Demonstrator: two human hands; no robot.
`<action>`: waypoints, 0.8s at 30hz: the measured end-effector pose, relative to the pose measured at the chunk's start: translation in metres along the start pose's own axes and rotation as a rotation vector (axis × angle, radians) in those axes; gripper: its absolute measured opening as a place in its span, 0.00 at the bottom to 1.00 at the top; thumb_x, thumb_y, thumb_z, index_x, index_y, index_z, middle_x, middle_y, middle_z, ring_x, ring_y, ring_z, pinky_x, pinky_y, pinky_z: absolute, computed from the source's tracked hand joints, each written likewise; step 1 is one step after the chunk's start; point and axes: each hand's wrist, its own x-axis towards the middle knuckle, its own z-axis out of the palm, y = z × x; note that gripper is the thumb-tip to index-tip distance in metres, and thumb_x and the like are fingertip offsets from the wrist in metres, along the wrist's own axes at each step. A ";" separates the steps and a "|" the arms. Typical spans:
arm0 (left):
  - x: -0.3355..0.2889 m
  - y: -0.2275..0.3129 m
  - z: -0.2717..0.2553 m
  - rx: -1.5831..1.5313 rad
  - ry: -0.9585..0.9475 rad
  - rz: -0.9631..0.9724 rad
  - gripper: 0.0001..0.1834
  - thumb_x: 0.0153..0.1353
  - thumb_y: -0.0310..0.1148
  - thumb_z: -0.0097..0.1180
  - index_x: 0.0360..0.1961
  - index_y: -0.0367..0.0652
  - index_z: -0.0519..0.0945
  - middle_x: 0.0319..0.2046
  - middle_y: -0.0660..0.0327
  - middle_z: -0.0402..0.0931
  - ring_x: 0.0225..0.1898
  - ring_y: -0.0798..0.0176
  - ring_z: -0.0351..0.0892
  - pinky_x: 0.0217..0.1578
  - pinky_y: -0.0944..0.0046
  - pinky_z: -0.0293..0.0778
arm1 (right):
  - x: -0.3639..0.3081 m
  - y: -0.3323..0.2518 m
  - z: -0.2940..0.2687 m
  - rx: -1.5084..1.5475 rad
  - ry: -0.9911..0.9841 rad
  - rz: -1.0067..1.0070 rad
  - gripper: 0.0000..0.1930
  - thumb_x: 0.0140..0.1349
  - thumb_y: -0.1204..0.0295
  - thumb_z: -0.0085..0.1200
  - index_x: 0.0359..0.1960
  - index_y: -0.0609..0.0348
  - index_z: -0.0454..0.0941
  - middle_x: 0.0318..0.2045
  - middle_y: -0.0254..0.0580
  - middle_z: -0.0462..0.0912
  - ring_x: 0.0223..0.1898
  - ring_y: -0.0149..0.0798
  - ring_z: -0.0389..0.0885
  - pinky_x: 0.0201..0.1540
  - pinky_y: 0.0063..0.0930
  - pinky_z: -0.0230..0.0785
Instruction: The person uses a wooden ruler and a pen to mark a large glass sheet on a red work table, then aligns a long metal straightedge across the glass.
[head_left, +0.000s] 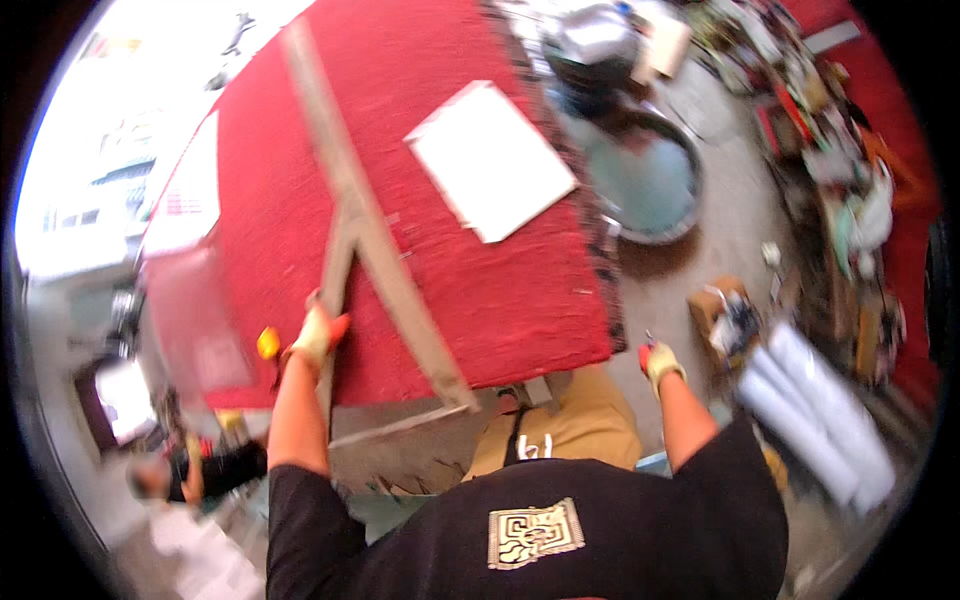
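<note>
A red cloth-covered table [480, 300] spreads in front of me. Across it lies a long tan strip [385, 265], flat and straight. A shorter tan strip [337, 262] meets it at an angle, forming a Y shape. My left hand [318, 332], in a pale glove with orange-red fingertips, is closed round the shorter strip near the table's front edge. Off the table's right corner, my right hand [661, 364] in a matching glove is closed on a small tool with a thin dark tip; its kind is too small to tell. A white sheet [495, 165] lies farther back on the cloth.
A small yellow object [268, 343] sits left of my left hand, near a clear sheet [200, 320]. Right of the table stand a round tub of water [690, 190], a cardboard box [712, 300], white rolls [820, 420] and piled clutter. Another person [215, 470] is at lower left.
</note>
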 end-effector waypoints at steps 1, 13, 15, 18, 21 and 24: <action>-0.001 0.000 0.000 0.593 -0.103 0.168 0.40 0.72 0.52 0.56 0.78 0.48 0.59 0.60 0.43 0.80 0.56 0.46 0.82 0.65 0.46 0.76 | -0.015 -0.008 0.003 -0.131 -0.009 -0.016 0.19 0.67 0.58 0.51 0.37 0.65 0.84 0.26 0.57 0.86 0.27 0.56 0.86 0.32 0.51 0.77; -0.143 -0.016 -0.046 0.671 -0.106 0.715 0.41 0.67 0.42 0.68 0.79 0.47 0.65 0.57 0.42 0.85 0.55 0.43 0.87 0.58 0.45 0.81 | -0.226 -0.006 0.007 0.729 0.256 -0.022 0.18 0.71 0.51 0.56 0.49 0.51 0.78 0.35 0.36 0.86 0.14 0.34 0.70 0.13 0.34 0.59; -0.154 -0.039 -0.062 0.733 -0.053 0.802 0.44 0.66 0.45 0.68 0.80 0.48 0.64 0.60 0.41 0.83 0.58 0.40 0.86 0.61 0.44 0.81 | -0.253 -0.024 -0.007 0.807 0.301 -0.076 0.21 0.69 0.49 0.56 0.51 0.52 0.80 0.41 0.39 0.88 0.15 0.33 0.70 0.14 0.33 0.60; -0.180 -0.079 -0.078 0.769 0.205 1.057 0.44 0.65 0.46 0.68 0.79 0.51 0.65 0.58 0.44 0.82 0.57 0.38 0.85 0.60 0.42 0.81 | -0.294 -0.072 -0.037 0.862 0.310 -0.296 0.23 0.72 0.48 0.58 0.55 0.53 0.82 0.41 0.37 0.88 0.16 0.29 0.69 0.17 0.28 0.60; -0.213 -0.131 -0.096 0.588 0.225 1.077 0.40 0.64 0.46 0.71 0.75 0.54 0.70 0.54 0.45 0.81 0.54 0.36 0.84 0.56 0.40 0.81 | -0.338 -0.149 -0.066 0.831 0.215 -0.648 0.23 0.77 0.47 0.57 0.55 0.53 0.85 0.39 0.34 0.88 0.19 0.26 0.70 0.19 0.26 0.58; -0.251 -0.178 -0.097 0.388 0.243 1.113 0.31 0.66 0.38 0.70 0.69 0.48 0.76 0.48 0.46 0.83 0.48 0.43 0.85 0.51 0.52 0.82 | -0.395 -0.245 -0.092 0.836 0.078 -0.967 0.26 0.79 0.47 0.56 0.60 0.56 0.84 0.46 0.35 0.89 0.22 0.21 0.69 0.22 0.22 0.57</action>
